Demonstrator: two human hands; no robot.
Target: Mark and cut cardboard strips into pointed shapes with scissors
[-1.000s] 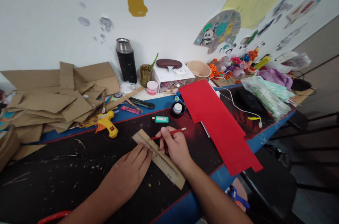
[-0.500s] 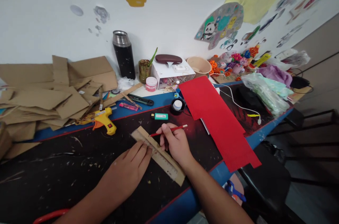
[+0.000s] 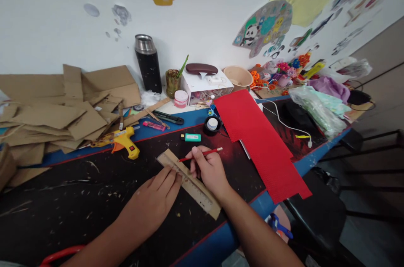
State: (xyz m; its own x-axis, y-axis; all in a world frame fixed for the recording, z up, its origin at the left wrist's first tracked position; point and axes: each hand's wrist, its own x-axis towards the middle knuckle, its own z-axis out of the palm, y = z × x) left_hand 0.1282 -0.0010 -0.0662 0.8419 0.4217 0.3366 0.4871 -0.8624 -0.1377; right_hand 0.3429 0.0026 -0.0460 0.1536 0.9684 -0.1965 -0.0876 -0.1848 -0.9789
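A strip of brown cardboard [image 3: 215, 210] lies slantwise on the dark table mat, with a clear plastic ruler [image 3: 202, 199] along it. My left hand [image 3: 159, 191] presses the ruler down with its fingers held together on the upper half. In my right hand [image 3: 208, 170] is a red pencil [image 3: 210, 152], pinched between thumb and fingers. Its point rests at or just above the cardboard, close to the ruler's edge; contact cannot be made out. The right hand's lower side sits over the strip's right edge.
Red corrugated sheet [image 3: 255, 145] lies to the right. A yellow glue gun [image 3: 128, 141], a pile of cardboard pieces [image 3: 59, 115], a green lighter-like item [image 3: 191, 137] and a utility knife [image 3: 168, 118] lie beyond my hands. Red handles [image 3: 61, 253] show at lower left. A black flask [image 3: 148, 65] stands behind.
The view has shifted very slightly. Both hands, the ruler and the pencil stay in nearly the same place on the cardboard.
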